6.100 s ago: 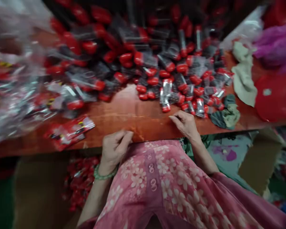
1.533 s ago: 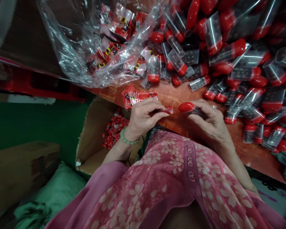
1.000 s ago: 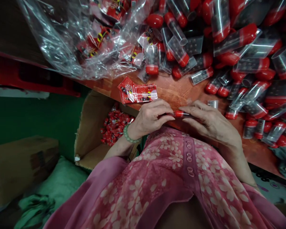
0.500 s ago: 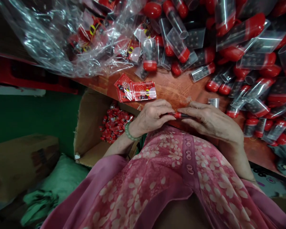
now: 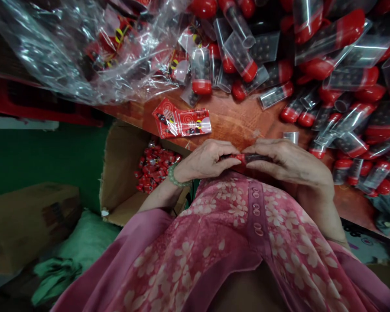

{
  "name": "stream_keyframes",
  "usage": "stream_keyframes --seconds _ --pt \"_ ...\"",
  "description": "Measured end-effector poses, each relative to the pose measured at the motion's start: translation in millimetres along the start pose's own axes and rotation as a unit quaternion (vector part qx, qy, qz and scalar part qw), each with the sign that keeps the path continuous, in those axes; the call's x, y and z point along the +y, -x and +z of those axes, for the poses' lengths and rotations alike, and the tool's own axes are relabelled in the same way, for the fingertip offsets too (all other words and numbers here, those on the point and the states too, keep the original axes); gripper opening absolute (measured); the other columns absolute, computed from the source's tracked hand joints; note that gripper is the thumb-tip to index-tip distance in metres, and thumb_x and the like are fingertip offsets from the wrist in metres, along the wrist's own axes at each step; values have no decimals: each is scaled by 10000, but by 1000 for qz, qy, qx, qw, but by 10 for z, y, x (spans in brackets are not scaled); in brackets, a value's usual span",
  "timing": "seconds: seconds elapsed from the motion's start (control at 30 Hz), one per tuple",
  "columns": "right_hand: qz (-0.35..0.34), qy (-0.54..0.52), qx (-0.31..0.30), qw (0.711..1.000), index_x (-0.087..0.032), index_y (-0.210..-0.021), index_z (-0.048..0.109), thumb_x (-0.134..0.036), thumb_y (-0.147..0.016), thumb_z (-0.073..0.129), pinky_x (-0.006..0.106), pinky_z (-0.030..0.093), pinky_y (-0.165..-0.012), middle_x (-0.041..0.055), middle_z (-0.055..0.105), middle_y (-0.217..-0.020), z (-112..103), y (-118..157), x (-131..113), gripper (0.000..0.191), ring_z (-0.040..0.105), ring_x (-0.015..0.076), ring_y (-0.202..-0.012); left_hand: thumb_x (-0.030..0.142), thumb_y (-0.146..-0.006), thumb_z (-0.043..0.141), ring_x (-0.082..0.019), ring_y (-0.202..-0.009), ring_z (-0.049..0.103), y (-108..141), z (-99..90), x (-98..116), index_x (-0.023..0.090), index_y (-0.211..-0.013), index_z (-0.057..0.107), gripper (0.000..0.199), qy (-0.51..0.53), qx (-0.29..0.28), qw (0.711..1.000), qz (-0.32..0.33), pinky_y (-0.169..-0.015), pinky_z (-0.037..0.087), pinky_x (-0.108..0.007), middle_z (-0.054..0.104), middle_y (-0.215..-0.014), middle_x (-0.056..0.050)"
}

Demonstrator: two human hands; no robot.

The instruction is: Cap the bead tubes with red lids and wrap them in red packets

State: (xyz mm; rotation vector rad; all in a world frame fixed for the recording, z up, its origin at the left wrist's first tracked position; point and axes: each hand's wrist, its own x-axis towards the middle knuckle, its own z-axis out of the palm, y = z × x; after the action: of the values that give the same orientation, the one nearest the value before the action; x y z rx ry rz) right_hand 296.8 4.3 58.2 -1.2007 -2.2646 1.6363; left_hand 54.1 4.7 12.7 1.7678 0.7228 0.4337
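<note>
A small tube with a red end and a dark, clear body (image 5: 243, 158) spans the gap between my hands at the table's front edge. My left hand (image 5: 211, 159), with a green bead bracelet at its wrist, pinches the red end. Around the dark end, the fingers of my right hand (image 5: 284, 160) are closed. Behind my left hand, two red printed packets (image 5: 194, 122) lie partly overlapped on the table (image 5: 237, 113). A short clear tube (image 5: 290, 138) rests just behind my right hand.
Many red-capped clear tubes (image 5: 344, 125) are heaped at the right and back. Clear plastic wrap (image 5: 94, 82) covers red packets at the back left. Below the table edge, a cardboard box (image 5: 117, 169) holds small red packs (image 5: 154, 169). A green sack (image 5: 87, 238) lies lower left.
The hands stay closed on the tube, and more of its red and dark middle shows between them. The view has shifted slightly.
</note>
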Motion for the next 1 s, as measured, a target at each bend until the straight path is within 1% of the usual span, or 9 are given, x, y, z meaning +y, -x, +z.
stream_keyframes --seconds 0.07,0.17,0.27,0.37,0.53,0.67,0.8,0.9,1.0 --pt "22 -112 6 993 -202 -1108 783 -409 -970 644 323 537 -801 59 790 -1013 28 -36 77 285 715 204 -899 370 -1009 523 -113 -681 613 -25 -41 27 121 -900 756 357 24 -31 998 -39 -668 453 -226 721 -802 -59" --pt "79 -280 25 956 -185 -1058 788 -494 -864 758 267 496 -623 22 764 -845 81 -93 178 366 659 147 -705 435 -1020 476 -102 -633 531 -74 -100 56 118 -849 752 454 64 -54 992 -99 -623 401 -229 667 -724 -33" --pt "105 -366 26 924 -169 -1012 788 -525 -793 822 230 403 -502 2 718 -748 111 -127 221 420 549 94 -572 505 -973 546 -100 -619 501 -124 -135 60 119 -886 771 456 121 -87 978 -147 -591 372 -228 650 -707 -22" --pt "105 -388 38 915 -160 -948 780 -528 -781 837 220 370 -481 -5 694 -715 130 -138 219 408 498 74 -539 551 -903 633 -85 -581 439 -174 -135 48 119 -836 759 454 183 -88 962 -184 -549 322 -220 581 -648 4" --pt "95 -368 99 920 -159 -908 745 -515 -822 808 220 414 -556 -9 679 -726 213 -161 218 372 553 86 -605 634 -787 734 -54 -515 322 -250 -73 8 136 -632 629 533 222 -70 948 -218 -503 228 -220 427 -552 49" --pt "76 -324 158 930 -157 -835 700 -568 -875 735 210 363 -522 -35 604 -653 298 -174 224 415 487 70 -556 640 -779 752 -78 -545 435 -286 -30 -25 138 -655 647 528 232 -53 945 -225 -534 315 -229 521 -583 22" --pt "73 -308 176 932 -170 -773 650 -637 -910 668 213 303 -472 -64 517 -536 355 -170 239 487 419 58 -469 667 -775 770 -110 -621 560 -287 -72 -41 130 -710 689 547 265 -59 935 -227 -617 434 -244 636 -663 -10" --pt "74 -347 209 911 -177 -766 647 -697 -865 690 209 281 -451 -67 518 -510 388 -181 272 531 405 53 -434 710 -726 799 -156 -780 675 -226 -109 -49 135 -888 745 600 346 2 915 -205 -766 522 -277 739 -843 -48" --pt "82 -391 277 874 -188 -821 683 -720 -852 691 199 270 -431 -64 529 -508 418 -214 311 534 408 58 -420 743 -657 833 -262 -1058 728 -120 -34 -47 167 -1147 743 761 470 122 858 -165 -975 553 -385 775 -1109 -117"
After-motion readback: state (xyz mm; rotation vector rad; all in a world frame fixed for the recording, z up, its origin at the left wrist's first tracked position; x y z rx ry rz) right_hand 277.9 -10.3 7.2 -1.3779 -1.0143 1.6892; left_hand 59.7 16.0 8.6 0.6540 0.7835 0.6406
